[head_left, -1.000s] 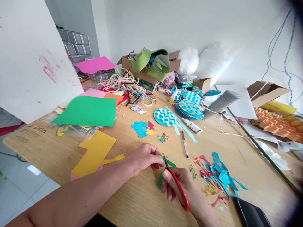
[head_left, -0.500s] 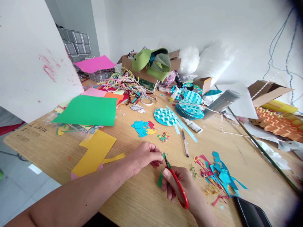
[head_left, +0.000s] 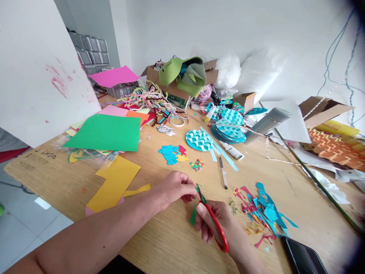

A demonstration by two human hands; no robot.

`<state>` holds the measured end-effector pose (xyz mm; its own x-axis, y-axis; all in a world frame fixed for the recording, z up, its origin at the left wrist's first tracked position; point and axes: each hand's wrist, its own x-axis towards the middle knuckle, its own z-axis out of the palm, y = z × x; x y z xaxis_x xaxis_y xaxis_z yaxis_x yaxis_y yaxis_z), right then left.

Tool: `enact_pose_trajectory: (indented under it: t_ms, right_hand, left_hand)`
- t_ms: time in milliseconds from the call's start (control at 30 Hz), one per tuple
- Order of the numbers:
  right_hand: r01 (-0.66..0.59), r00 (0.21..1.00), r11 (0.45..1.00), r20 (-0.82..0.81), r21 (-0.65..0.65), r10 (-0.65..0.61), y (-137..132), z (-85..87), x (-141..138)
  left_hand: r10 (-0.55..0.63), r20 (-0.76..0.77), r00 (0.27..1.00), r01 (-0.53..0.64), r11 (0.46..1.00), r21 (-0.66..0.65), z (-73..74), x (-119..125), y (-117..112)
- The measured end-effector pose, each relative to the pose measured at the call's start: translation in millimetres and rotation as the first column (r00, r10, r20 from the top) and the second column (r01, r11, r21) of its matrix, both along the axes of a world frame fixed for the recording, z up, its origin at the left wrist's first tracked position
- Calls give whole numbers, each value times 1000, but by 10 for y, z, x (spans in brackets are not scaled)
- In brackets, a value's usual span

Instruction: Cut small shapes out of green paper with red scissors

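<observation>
My right hand [head_left: 213, 219] is closed around red-handled scissors [head_left: 219, 232], their blades pointing up and away over the table. A strip of green paper [head_left: 193, 216] hangs beside its fingers. My left hand [head_left: 179, 187] is pinched at the blade tips, on a small green paper piece [head_left: 199, 186] mostly hidden by the fingers. Just beyond the hands lie blue fish cut-outs [head_left: 169, 154], a yellow fish cut-out [head_left: 182, 157] and a little heap of coloured paper bits [head_left: 197, 164].
Blue and red paper scraps [head_left: 268, 209] and a phone [head_left: 303, 255] lie to the right. A pen [head_left: 223, 173], a glue bottle [head_left: 232, 150] and a patterned blue disc [head_left: 199, 140] sit farther back. Green paper [head_left: 107, 133] and yellow paper [head_left: 114, 184] are on the left.
Both hands stay almost in the same place. The scissors have shifted very slightly, with the green paper still at their blades.
</observation>
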<state>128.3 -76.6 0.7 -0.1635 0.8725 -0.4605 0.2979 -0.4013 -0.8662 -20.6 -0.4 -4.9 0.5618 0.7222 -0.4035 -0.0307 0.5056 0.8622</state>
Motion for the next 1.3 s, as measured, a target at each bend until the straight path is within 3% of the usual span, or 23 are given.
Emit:
enact_pose_trajectory:
  t_ms: [400, 833, 1300]
  right_hand:
    - [69, 998, 998, 6, -2, -69, 7, -125, 16]
    - [57, 998, 998, 0, -10, -57, -2, -78, 7]
    - [57, 998, 998, 7, -28, -57, 5, -84, 10]
  left_hand:
    - [5, 21, 1000, -5, 1000, 11, -1, -13, 0]
    - [-16, 8, 1000, 16, 1000, 21, -12, -16, 19]
    - [42, 16, 999, -42, 999, 14, 7, -7, 14]
